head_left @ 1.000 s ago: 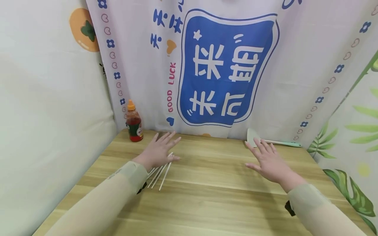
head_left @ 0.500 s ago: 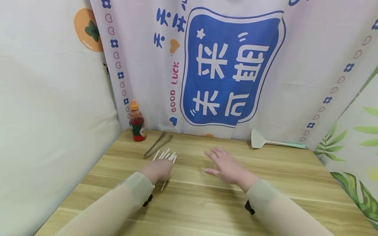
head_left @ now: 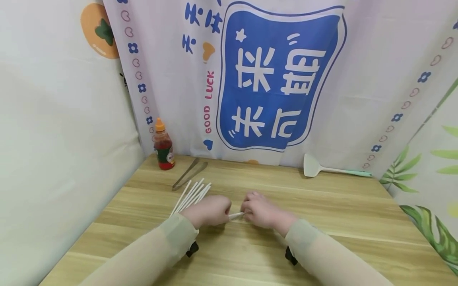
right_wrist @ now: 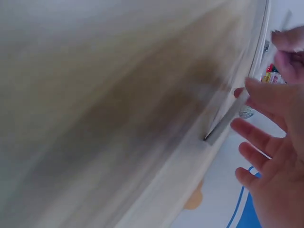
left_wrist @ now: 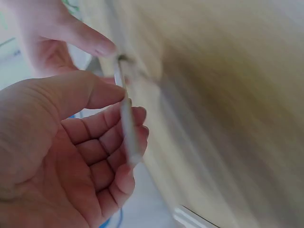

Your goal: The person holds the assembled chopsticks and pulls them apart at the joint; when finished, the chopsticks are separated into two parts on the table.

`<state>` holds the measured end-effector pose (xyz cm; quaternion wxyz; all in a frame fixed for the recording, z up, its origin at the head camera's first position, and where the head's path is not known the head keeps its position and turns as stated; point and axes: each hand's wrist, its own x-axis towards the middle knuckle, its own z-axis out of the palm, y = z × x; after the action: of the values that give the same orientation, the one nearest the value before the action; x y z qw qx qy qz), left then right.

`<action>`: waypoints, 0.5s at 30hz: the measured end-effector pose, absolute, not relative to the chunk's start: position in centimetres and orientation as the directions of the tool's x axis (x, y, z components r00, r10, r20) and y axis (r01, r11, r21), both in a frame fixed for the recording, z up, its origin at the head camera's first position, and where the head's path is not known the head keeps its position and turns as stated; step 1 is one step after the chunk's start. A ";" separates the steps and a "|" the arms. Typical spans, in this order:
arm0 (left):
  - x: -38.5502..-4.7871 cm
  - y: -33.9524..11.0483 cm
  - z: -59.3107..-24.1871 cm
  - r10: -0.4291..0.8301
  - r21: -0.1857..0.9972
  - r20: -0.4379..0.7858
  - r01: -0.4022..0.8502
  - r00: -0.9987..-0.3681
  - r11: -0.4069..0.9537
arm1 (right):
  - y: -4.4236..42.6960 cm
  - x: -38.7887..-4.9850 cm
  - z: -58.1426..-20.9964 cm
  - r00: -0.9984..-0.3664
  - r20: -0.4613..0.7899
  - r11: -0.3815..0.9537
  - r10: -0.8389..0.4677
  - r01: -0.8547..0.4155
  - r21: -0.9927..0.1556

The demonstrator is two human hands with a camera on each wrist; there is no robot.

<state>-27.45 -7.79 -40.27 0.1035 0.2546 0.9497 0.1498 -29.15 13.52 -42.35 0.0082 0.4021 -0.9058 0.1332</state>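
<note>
In the head view, my left hand (head_left: 214, 209) and right hand (head_left: 262, 210) meet low over the middle of the table. A thin white straw (head_left: 236, 215) spans the gap between them. Thumb and fingers of the left hand pinch the straw (left_wrist: 128, 118), seen in the left wrist view. At the other part of the straw (right_wrist: 223, 123), the right thumb and forefinger pinch it while the other fingers are loosely bent, as the right wrist view shows. Several more white straws (head_left: 191, 196) lie loosely fanned on the table, partly hidden behind the left hand and sleeve.
A metal pair of tongs (head_left: 185, 174) lies behind the straws. A red sauce bottle (head_left: 164, 153) with an orange cap stands at the back left corner. A pale spatula (head_left: 312, 167) lies along the back right edge of the wooden table (head_left: 250, 254). Printed curtains hang around.
My left hand has come down onto the straws, taken one and moved right with it. My right hand has moved left across the table and pinched the same straw.
</note>
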 end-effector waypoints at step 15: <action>-28.6 -5.9 -40.1 0.670 0.520 -0.012 0.568 -0.742 0.638 | 17.3 -28.0 -40.4 -0.728 0.048 0.591 -0.684 -0.591 -0.549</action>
<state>-28.63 -5.91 -40.06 0.1026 0.3443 0.8991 0.2501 -28.04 17.25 -40.38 -0.0844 0.3588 -0.8879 0.2753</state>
